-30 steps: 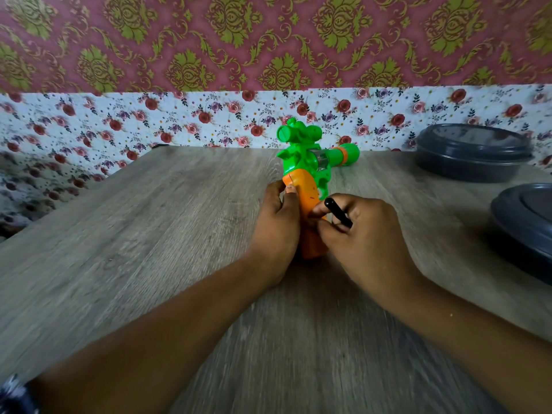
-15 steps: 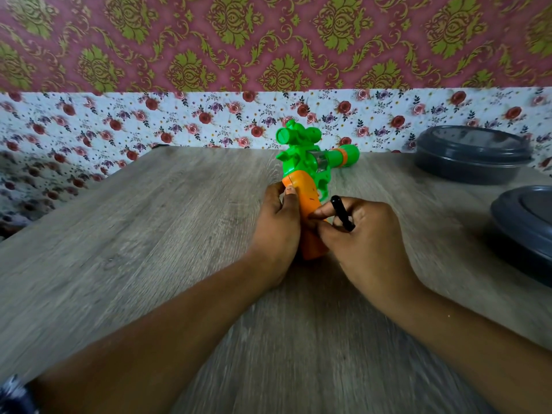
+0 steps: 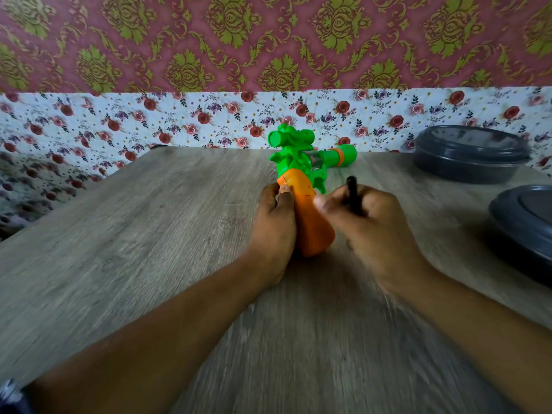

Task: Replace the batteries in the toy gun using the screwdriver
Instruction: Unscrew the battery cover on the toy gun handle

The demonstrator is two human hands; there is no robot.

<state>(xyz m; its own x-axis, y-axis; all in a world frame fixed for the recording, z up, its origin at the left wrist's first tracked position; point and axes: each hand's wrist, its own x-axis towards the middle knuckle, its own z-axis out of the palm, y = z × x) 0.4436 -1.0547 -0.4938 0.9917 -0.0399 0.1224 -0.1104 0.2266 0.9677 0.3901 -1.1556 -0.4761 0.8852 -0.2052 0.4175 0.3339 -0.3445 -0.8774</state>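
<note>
Toy gun (image 3: pixel 304 177) lying on the wooden surface (image 3: pixel 149 234), green body toward the wall, orange handle (image 3: pixel 313 222) toward the camera. Left hand (image 3: pixel 276 225) wrapped around the left side of the handle, grip clamped on it, thumb lying along its upper edge. Right hand (image 3: pixel 376 231) curled round the black screwdriver (image 3: pixel 353 196), grip clamped on it, shaft end rising above the knuckles; tip hidden behind the fingers, contact with the handle not discernible. Right hand blurred.

Probable step: loosening the battery-cover screw in the handle.

- Keep the handle pressed flat against the surface with the left hand to stop rolling.
- Seat the tip fully in the screw head before turning; hold the shaft square to the cover.
- Apply steady downward pressure while turning; a slipped tip likely to round the screw or scratch the plastic.
- Keep the freed screw away from the surface edge.

Two dark lidded containers (image 3: pixel 469 153) at the right, well apart from the work.
</note>
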